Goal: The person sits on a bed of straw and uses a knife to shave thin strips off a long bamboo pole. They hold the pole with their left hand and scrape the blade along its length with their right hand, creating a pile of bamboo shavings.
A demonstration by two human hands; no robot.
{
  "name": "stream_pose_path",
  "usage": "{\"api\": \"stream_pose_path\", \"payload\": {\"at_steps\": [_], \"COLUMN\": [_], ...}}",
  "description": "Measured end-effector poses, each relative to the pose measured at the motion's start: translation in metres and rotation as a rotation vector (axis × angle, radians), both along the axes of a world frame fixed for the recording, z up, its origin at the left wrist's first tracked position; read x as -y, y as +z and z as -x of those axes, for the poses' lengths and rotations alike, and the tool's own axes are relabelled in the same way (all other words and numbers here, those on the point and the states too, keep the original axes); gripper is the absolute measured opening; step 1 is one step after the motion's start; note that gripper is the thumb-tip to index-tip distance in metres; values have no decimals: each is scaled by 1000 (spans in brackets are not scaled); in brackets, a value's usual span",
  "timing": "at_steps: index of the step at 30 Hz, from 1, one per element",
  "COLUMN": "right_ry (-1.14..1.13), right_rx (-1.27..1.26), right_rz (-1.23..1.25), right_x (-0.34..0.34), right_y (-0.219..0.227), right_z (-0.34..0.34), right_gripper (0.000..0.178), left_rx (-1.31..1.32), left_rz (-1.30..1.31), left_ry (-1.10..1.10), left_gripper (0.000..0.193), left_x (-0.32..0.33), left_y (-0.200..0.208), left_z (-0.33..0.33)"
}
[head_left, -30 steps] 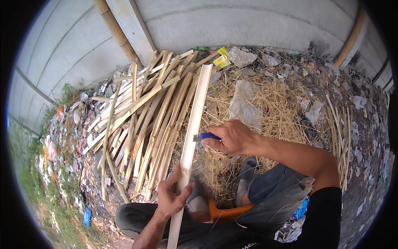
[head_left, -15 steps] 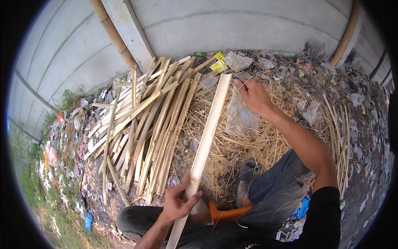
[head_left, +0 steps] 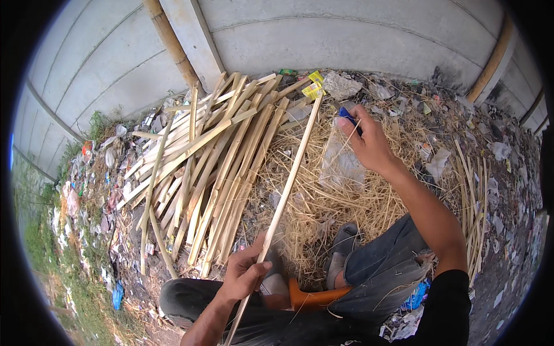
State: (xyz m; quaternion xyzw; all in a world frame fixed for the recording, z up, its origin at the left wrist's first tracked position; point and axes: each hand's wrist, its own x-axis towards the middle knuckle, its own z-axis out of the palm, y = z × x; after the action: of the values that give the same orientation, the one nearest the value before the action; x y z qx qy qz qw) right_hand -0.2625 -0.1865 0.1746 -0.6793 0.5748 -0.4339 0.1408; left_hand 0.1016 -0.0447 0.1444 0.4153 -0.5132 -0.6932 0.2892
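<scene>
A long pale split bamboo strip (head_left: pixel 293 180) slants across the middle, its narrow edge turned up. My left hand (head_left: pixel 243 273) is closed around its lower part, above my left thigh. My right hand (head_left: pixel 370 143) grips a knife (head_left: pixel 348 117) by its blue handle, beside the strip's far end and apart from it. Only a little of the blade shows, pointing toward the strip's tip. Left of the strip lies a heap of split bamboo pieces (head_left: pixel 199 164), most running away from me. Thin bamboo shavings (head_left: pixel 369 199) cover the ground beneath my right hand.
A grey concrete wall (head_left: pixel 346 37) with bamboo poles (head_left: pixel 173 46) closes off the far side. Litter (head_left: pixel 496 225) spreads over the ground. More thin strips (head_left: pixel 474 202) lie at the right. An orange object (head_left: pixel 317 297) sits between my feet. A pale stone (head_left: pixel 341 85) rests near the wall.
The bamboo strip has turned from its broad hollow face to its narrow edge. My right hand has moved slightly right, away from the strip's tip, and the blue knife handle now shows.
</scene>
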Motion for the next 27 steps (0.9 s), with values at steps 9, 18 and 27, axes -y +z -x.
{"api": "stream_pose_path", "payload": {"at_steps": [9, 18, 27], "right_ry": [105, -101, 121], "right_rx": [-100, -219, -191], "right_rz": [-77, -187, -392], "right_x": [-2, 17, -17], "right_y": [1, -4, 6], "right_z": [7, 23, -14], "right_gripper": [38, 60, 57], "left_rx": [-41, 62, 84], "left_rz": [-15, -63, -64], "left_ry": [-16, -22, 48], "left_gripper": [62, 53, 56], "left_x": [0, -6, -9], "left_y": [-2, -15, -20], "left_z": [10, 6, -1]}}
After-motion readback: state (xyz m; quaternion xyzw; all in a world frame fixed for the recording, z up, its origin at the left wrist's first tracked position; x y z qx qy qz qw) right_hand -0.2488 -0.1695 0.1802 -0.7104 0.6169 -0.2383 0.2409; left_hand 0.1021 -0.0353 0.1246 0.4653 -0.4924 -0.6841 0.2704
